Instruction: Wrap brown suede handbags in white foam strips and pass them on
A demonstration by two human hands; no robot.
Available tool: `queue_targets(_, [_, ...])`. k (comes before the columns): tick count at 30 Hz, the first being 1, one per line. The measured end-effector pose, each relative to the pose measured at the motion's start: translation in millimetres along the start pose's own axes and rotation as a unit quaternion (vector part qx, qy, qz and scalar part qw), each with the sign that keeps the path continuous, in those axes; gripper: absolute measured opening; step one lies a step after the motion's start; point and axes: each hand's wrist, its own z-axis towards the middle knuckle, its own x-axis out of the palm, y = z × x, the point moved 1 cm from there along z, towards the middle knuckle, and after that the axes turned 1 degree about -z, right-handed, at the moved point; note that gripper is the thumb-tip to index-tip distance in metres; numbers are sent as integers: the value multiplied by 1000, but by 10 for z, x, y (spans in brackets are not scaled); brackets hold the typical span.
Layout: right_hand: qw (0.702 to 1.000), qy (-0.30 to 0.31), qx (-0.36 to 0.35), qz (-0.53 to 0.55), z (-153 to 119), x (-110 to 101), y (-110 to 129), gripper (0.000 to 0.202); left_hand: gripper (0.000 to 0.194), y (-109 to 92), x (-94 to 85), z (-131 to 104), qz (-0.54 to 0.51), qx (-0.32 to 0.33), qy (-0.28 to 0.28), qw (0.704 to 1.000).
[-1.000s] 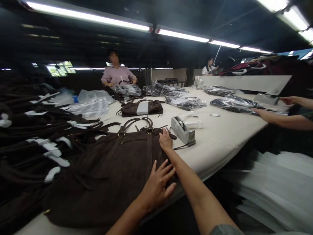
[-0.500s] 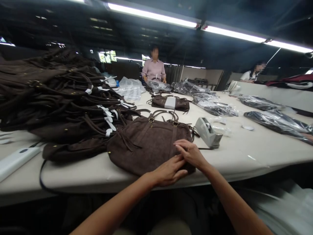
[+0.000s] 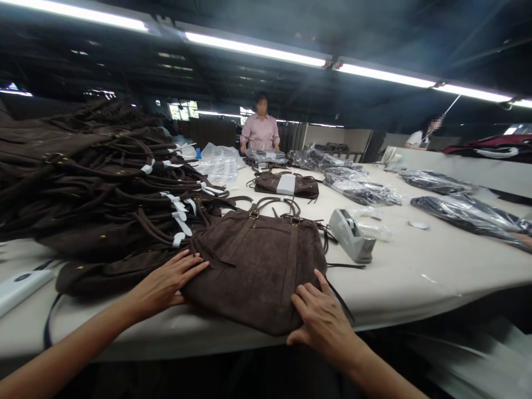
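A dark brown suede-like handbag (image 3: 260, 266) lies flat at the near edge of the table, its handles pointing away from me. My left hand (image 3: 172, 280) rests on the bag's left side with fingers stretched out flat. At the lower right corner, my right hand (image 3: 320, 310) has its fingers bent over the bag and its thumb at the bottom edge, gripping it. Just beyond the bag's right side stands a grey tape dispenser (image 3: 352, 237). To the left is a large pile of similar brown handbags (image 3: 95, 183) with white tags on their handles.
Another brown bag with a white band (image 3: 286, 184) lies farther back. Clear plastic bags (image 3: 220, 160) and plastic-wrapped items (image 3: 359, 188) are spread across the table (image 3: 419, 277). A white device (image 3: 25, 288) sits at the left. A person (image 3: 260, 130) stands across the table.
My hands were together at the bag's lower right; the left has moved to its left side, the right to its lower right corner. The handbag sits slightly nearer to me.
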Motion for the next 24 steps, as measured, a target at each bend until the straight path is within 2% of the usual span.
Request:
queue_targets(3, [1000, -8, -13, -20, -50, -4, -219, 14, 45, 83, -77, 95, 23, 14, -1, 1000])
queue_targets(5, [1000, -14, 20, 18, -80, -54, -496, 24, 33, 25, -188, 193, 7, 19, -2, 1000])
queue_targets(8, [986, -1, 120, 115, -130, -138, -984, 26, 14, -245, -361, 352, -43, 18, 10, 999])
queue_targets(9, [980, 9, 144, 135, -156, -157, -1116, 24, 16, -368, -395, 391, -60, 20, 22, 998])
queue_targets(11, [976, 31, 158, 145, -215, -186, -1275, 22, 37, -622, -407, 428, -84, 32, 46, 995])
queue_targets(14, [986, 53, 126, 100, -292, -242, -1257, 24, 59, -921, -308, 378, -94, 65, 29, 993])
queue_targets(16, [991, 69, 92, 73, -320, -309, -1155, 23, 57, -1032, -212, 312, -85, 80, -17, 993])
queue_targets(18, [992, 78, 63, 77, -335, -391, -1056, 24, 49, -1082, -126, 249, -67, 84, -68, 992])
queue_targets(20, [992, 75, 40, 98, -340, -454, -989, 40, 45, -1092, -63, 202, -43, 99, -105, 989])
queue_targets(22, [992, 67, 22, 103, -334, -470, -945, 49, 47, -1077, -22, 170, -15, 123, -128, 984])
queue_targets(24, [994, 62, 1, 85, -312, -434, -904, 49, 47, -1041, 3, 153, 10, 133, -138, 981])
